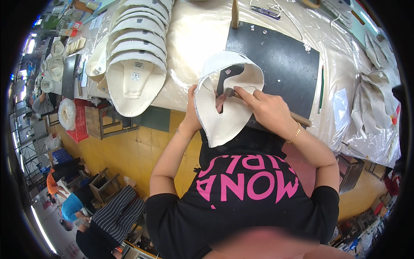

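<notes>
A hollow cream fabric piece [230, 118], pointed at its near end, is tilted up in front of my chest. My left hand [192, 110] is closed on its left side, and fingertips show through a slot in its wall. Inside, a dark patch [228, 73] with a small label lies against the far wall. My right hand [271, 110] grips a hammer [229, 92], its index finger stretched toward the grey head inside the piece. The wooden handle end [302, 120] comes out past my right wrist. My hand hides the middle of the handle.
A nested row of similar cream pieces [137, 82] stands at the left. Under my work lies a black board [280, 60], with a wooden handle [235, 15] at its far edge. Scissors [265, 12] lie beyond it, a green pencil [321, 88] and cream fabric [375, 99] to the right.
</notes>
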